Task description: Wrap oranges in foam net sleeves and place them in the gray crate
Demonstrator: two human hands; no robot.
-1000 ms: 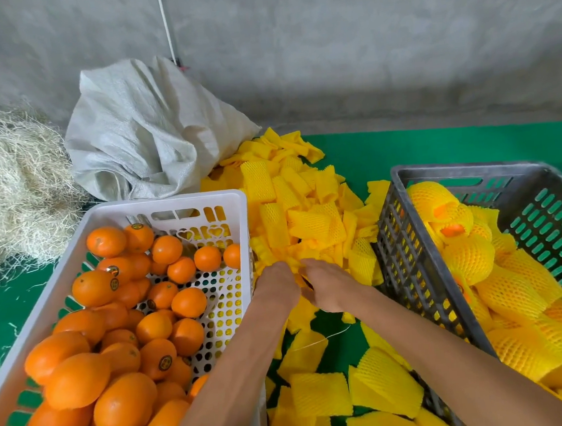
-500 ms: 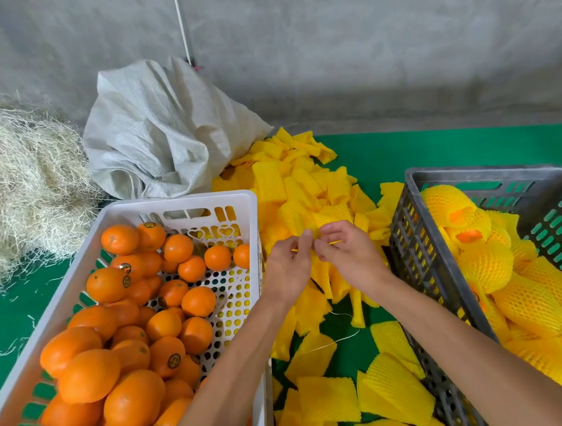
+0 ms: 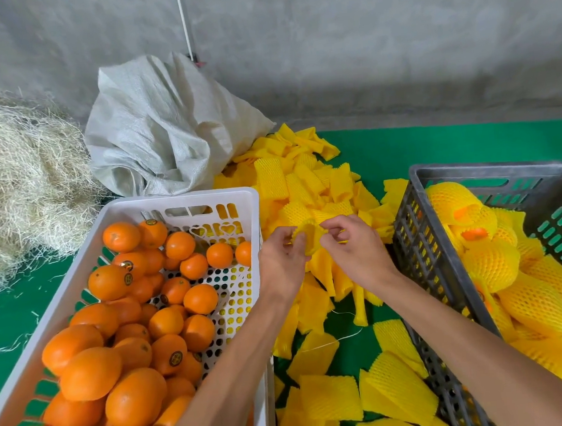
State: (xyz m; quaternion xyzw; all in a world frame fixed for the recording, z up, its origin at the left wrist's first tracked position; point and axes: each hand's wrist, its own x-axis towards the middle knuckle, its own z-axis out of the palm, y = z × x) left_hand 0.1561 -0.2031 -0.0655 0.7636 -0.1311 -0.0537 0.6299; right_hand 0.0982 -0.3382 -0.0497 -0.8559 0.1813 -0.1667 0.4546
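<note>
Between the two crates, my left hand and my right hand pinch opposite edges of one yellow foam net sleeve, pulling its mouth open above the loose sleeve pile. No orange is in either hand. Bare oranges fill the white crate at left. The gray crate at right holds several sleeved oranges.
A white woven sack lies behind the white crate, and a heap of pale straw sits at far left. More flat sleeves lie on the green mat near me. A gray wall closes the back.
Both hands rose out of the sleeve pile holding one sleeve, then spread apart, stretching its mouth open. The camera view shifted slightly.
</note>
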